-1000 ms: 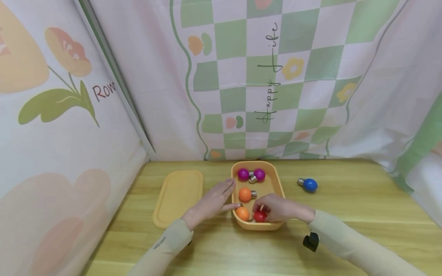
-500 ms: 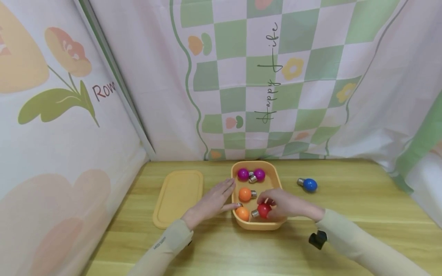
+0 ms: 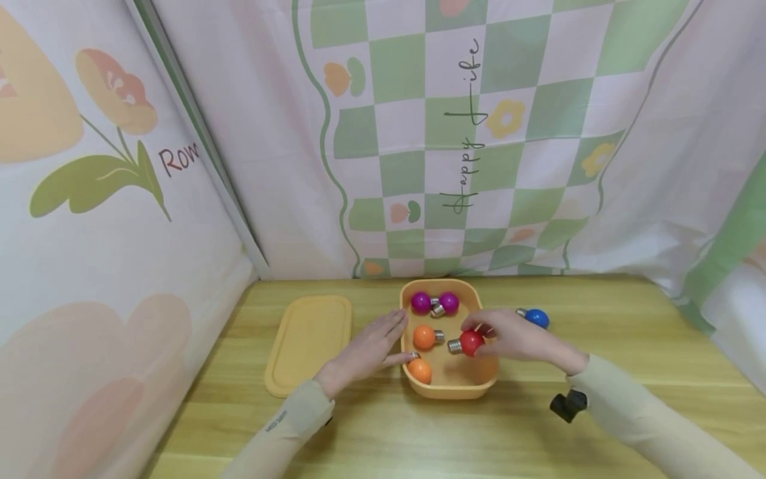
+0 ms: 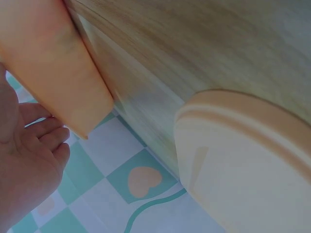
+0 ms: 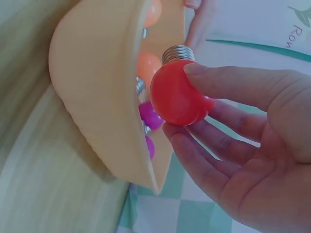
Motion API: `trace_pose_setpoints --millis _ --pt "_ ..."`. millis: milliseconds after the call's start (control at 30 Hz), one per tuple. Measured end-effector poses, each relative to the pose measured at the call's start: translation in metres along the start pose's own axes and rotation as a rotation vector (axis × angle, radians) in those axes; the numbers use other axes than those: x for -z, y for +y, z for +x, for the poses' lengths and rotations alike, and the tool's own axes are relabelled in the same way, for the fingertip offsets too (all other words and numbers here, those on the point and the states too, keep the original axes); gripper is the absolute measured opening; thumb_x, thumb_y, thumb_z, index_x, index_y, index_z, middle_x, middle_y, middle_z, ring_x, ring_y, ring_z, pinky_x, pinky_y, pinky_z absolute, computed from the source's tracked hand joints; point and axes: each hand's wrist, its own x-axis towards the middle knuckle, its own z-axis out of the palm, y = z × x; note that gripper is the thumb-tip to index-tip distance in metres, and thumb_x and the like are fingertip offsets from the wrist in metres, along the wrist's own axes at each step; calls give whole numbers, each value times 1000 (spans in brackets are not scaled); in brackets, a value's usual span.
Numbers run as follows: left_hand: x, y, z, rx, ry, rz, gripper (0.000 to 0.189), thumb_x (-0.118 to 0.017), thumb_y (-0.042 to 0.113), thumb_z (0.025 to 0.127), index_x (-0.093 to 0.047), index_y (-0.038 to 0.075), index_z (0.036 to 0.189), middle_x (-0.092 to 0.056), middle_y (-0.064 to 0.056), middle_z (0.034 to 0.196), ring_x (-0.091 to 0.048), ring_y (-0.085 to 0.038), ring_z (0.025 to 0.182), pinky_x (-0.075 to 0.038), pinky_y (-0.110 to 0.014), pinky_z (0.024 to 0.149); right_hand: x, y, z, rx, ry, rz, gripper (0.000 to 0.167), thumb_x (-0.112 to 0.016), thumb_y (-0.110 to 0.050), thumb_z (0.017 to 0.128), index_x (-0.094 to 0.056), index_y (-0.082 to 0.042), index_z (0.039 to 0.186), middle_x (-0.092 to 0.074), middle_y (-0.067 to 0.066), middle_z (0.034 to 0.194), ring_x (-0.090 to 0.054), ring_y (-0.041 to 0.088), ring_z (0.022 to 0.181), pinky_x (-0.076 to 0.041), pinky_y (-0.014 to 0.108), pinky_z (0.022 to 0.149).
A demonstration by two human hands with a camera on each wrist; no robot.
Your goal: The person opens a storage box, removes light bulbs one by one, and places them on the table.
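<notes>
Right-hand grip [image 3: 511, 332]: thumb and fingers pinch a bulb near the middle of the frame, over the right part of the box.
Red bulb [image 3: 472, 343]: held by its rounded globe, screw base pointing left; holding it there probably keeps the metal end clear of the fingers.
Left-hand grip [image 3: 372, 342]: holds nothing; its fingers lie along the box's left side, with the thumb by the lower-left rim, perhaps to keep the box from sliding.
Yellow box [image 3: 451, 392]: lower centre of the frame, lidless on the table [image 3: 383, 442], which leaves its contents within reach.
Orange bulbs [image 3: 420, 371]: both on their sides in the left half of the box, one below the other in the frame.
Lid [image 3: 310, 346]: flat to the left of the box, likely set apart to leave access.
Blue bulb [image 3: 538, 319]: outside the box, on the table to its right, just beside the hand's outline.
Purple bulbs [image 3: 421, 303]: two at the box's far end, bases together.
Checked cloth [image 3: 455, 166]: hangs behind, filling the upper middle.
</notes>
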Motion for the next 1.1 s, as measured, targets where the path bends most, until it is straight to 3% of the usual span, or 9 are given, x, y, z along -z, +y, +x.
trace_pose_setpoints --millis 267,400,767,1100 --pt "0 0 0 -9 13 2 80 -49 54 99 -30 -1 153 -27 -17 163 -29 -30 152 -26 -42 126 13 14 -8 59 108 -20 30 -80 -11 81 -68 -3 108 -74 9 103 -72 25 92 -64 38 79" --pt "-1 -1 1 -22 31 12 80 -51 54 98 -32 -2 152 -29 -19 162 -32 -31 150 -28 -43 125 19 21 -11 48 139 -5 32 -80 -11 80 -68 -1 108 -73 13 103 -72 28 92 -63 39 79" --pt "0 -1 0 -13 16 5 80 -51 54 98 -31 -2 153 -28 -19 162 -31 -32 150 -29 -46 125 32 39 -17 1 220 57 39 -81 -7 78 -65 8 110 -71 25 104 -71 36 92 -64 41 76" --pt "0 0 0 -22 25 21 79 -52 52 98 -33 -2 152 -30 -19 161 -33 -32 150 -30 -44 125 47 61 -30 -115 261 48 42 -79 -11 82 -63 10 115 -67 32 111 -69 41 95 -63 45 78"
